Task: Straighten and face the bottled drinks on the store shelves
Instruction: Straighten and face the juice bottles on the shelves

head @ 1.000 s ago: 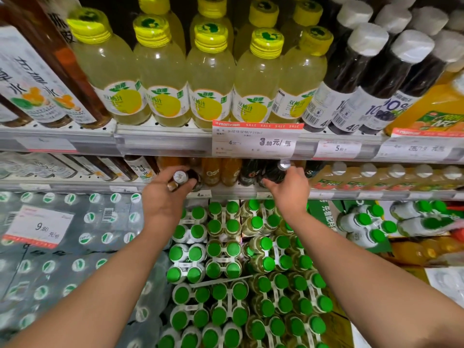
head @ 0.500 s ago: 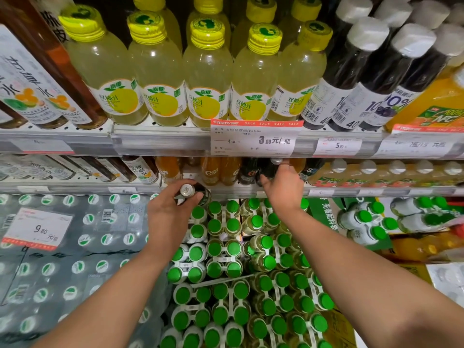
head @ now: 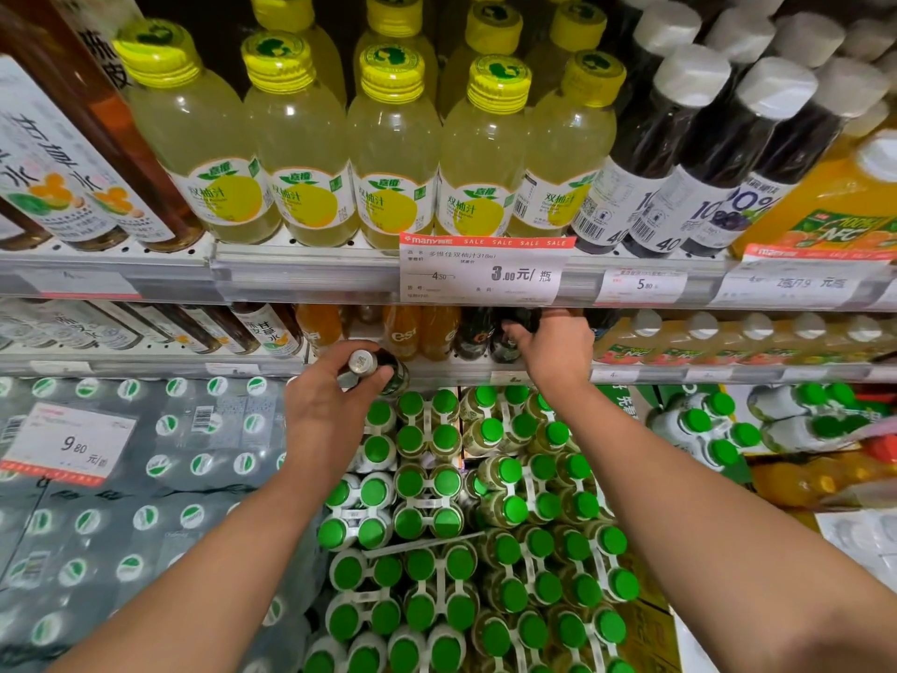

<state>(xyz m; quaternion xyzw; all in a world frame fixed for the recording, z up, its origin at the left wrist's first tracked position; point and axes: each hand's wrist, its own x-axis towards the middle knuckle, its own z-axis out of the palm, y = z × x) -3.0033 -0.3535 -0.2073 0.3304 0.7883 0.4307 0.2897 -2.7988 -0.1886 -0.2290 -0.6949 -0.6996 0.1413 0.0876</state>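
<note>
Dark bottle (head: 383, 369), mostly hidden, sits clamped in left-hand fingers (head: 310, 376); right-hand fingers (head: 522, 335) curl round another half-hidden under the shelf.

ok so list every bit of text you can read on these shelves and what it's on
"many" and "SALE SALE SALE SALE", "4.50", "3.00元/瓶": sale price tag
"双柚汁": yellow-capped juice bottles
"5.80": small price tag
"9.80 元": price tag on the water packs
"NFC": orange juice carton
"10", "40": dark white-capped bottles
"es": orange bottle on the lower shelf
Fine print, barcodes and the far right tag: too blurred to read.
</note>
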